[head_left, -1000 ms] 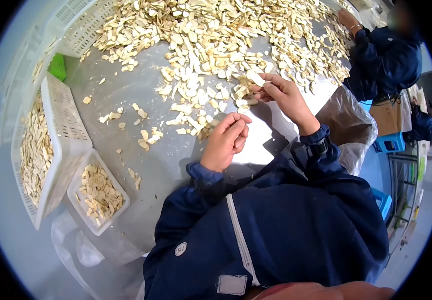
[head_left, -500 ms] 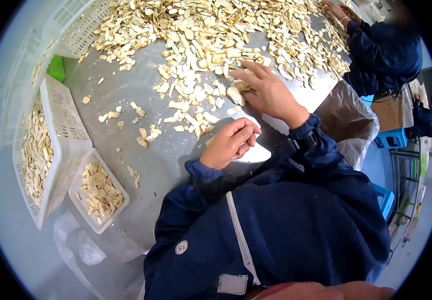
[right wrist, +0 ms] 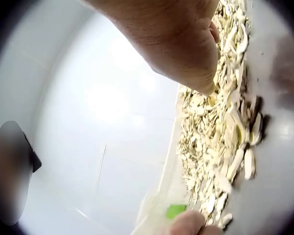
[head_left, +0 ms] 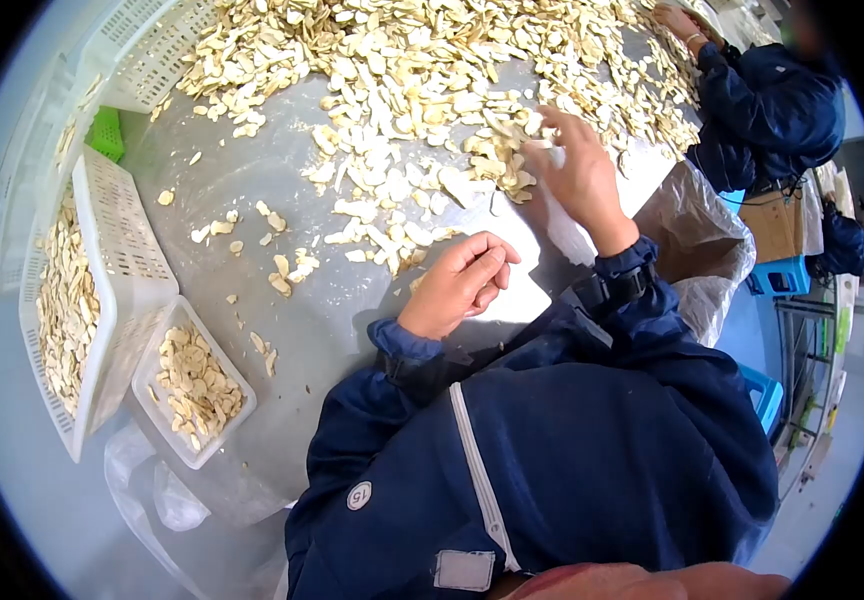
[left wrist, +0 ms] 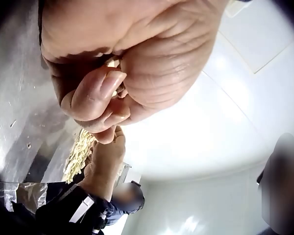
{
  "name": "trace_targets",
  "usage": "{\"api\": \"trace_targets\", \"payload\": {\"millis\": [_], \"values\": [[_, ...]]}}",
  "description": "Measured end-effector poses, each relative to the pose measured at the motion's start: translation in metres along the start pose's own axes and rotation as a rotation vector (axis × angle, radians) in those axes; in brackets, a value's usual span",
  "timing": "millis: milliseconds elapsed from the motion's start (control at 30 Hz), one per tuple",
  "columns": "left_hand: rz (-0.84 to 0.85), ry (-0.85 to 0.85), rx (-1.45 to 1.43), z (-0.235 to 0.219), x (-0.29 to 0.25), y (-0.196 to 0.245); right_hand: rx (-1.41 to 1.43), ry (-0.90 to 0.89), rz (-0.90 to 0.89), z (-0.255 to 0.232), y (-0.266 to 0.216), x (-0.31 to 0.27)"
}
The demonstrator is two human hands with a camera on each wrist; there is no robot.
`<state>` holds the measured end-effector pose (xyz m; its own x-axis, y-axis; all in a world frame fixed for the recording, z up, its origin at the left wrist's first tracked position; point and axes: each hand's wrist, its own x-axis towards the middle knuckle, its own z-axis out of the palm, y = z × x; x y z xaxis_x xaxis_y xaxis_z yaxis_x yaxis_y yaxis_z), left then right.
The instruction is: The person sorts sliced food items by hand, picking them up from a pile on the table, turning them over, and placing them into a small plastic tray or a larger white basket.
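Observation:
In the head view my left hand (head_left: 457,285) hovers near the table's front, its fingers curled. The left wrist view shows a bit of a pale dried slice (left wrist: 114,63) inside those fingers, mostly hidden by them. My right hand (head_left: 584,180) reaches farther out, fingers spread and bent downward at the near edge of the heap of pale dried slices (head_left: 392,90). A small cluster of slices (head_left: 500,160) lies just left of its fingertips. In the right wrist view the right hand (right wrist: 181,44) overlaps the heap, its fingertips mostly hidden.
Scattered slices (head_left: 282,275) dot the grey metal table (head_left: 252,180). At left stand a large white perforated basket (head_left: 132,225) and a small white tub (head_left: 244,385), both with slices. A plastic-lined bag (head_left: 702,230) opens at right. Another person (head_left: 772,115) works at the far right.
My right hand has let go of a slice it pinched at first, spread its fingers and moved right along the heap's edge. My left hand has barely shifted and stays curled.

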<state>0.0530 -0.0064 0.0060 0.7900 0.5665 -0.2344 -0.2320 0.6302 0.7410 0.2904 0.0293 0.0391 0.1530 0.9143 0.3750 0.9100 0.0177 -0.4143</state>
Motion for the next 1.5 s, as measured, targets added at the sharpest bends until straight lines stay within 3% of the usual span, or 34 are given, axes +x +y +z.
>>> {"api": "trace_targets", "payload": {"millis": [33,133,300,367,467,567,633,700,767,800,833,900,1000,1033,1100,1133,1233,1267,1367,1500], "values": [[0.003,-0.002,-0.003,-0.002,0.001,-0.002,0.025,-0.027,-0.141,0.006,-0.006,-0.003],[0.007,0.003,0.006,-0.002,0.001,-0.004,0.116,-0.208,-0.251,0.019,-0.02,-0.007],[0.0,0.015,0.015,0.0,-0.001,-0.001,0.249,-0.229,0.054,0.004,-0.006,0.001],[0.002,0.007,0.016,0.0,0.001,-0.001,0.293,-0.256,0.085,-0.008,-0.006,0.0],[0.014,0.008,0.003,-0.001,0.001,-0.003,0.428,-0.295,-0.126,-0.014,-0.006,-0.007],[0.021,-0.002,0.049,-0.002,0.0,-0.004,0.531,-0.177,-0.018,-0.013,0.017,-0.006],[0.012,-0.01,0.063,0.0,-0.001,-0.002,0.404,-0.1,0.121,-0.02,0.032,-0.001],[0.012,-0.013,0.07,0.0,0.0,-0.001,0.225,-0.138,0.148,-0.023,0.035,-0.002],[0.015,-0.01,0.061,0.0,0.0,-0.002,0.222,-0.206,0.106,-0.02,0.025,-0.01],[0.012,-0.007,0.061,0.001,0.0,-0.002,0.183,-0.235,0.026,-0.017,0.017,-0.012],[0.009,-0.004,0.062,0.001,0.0,-0.002,0.144,-0.156,-0.199,-0.007,0.019,-0.016],[0.008,-0.003,0.067,0.001,-0.001,-0.002,0.134,-0.215,-0.164,-0.001,0.011,-0.019],[0.014,-0.001,0.075,0.0,-0.002,-0.002,0.022,-0.202,0.027,-0.006,0.014,-0.011],[0.012,0.003,0.08,0.0,-0.002,-0.002,0.0,-0.133,0.086,-0.007,0.019,-0.01],[0.01,0.002,0.084,0.001,-0.001,-0.002,-0.149,0.116,-0.046,-0.012,0.025,-0.01],[0.008,-0.002,0.082,0.001,-0.001,-0.001,-0.194,0.157,-0.101,-0.016,0.029,-0.01],[0.001,-0.004,0.072,0.002,-0.001,0.0,0.034,-0.172,0.103,-0.018,0.016,-0.023],[-0.003,-0.004,0.069,0.002,-0.001,-0.001,0.06,-0.202,0.045,-0.014,0.002,-0.027],[0.021,-0.017,0.063,0.001,-0.001,-0.002,-0.052,-0.162,-0.1,0.006,-0.014,-0.035],[-0.001,0.02,0.068,0.0,-0.003,-0.002,-0.12,-0.117,-0.125,0.014,-0.003,-0.029]]}}
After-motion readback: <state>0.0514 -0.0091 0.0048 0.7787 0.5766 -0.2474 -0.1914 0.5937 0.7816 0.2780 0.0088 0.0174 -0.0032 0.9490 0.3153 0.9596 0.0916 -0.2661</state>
